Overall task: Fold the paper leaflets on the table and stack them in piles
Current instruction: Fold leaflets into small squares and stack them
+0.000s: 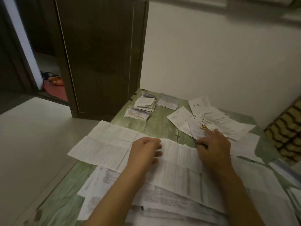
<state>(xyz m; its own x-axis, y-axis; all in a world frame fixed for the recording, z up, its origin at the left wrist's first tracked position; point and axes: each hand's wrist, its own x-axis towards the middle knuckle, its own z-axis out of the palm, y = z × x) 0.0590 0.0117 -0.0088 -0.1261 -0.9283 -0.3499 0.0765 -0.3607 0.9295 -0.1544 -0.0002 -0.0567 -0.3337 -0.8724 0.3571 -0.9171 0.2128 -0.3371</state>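
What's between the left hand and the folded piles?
Head view: past the left hand, an edge of the open leaflet, then bare table up to the folded piles.

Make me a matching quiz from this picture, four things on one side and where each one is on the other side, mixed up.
Things:
1. folded piles
2. long leaflet
3. loose sheets
4. door

Places:
A. spread out under the left hand
B. standing beyond the table
C. far left part of the table
D. far right, at the fingertips of the right hand

Pairs: 1-C, 2-A, 3-D, 4-B
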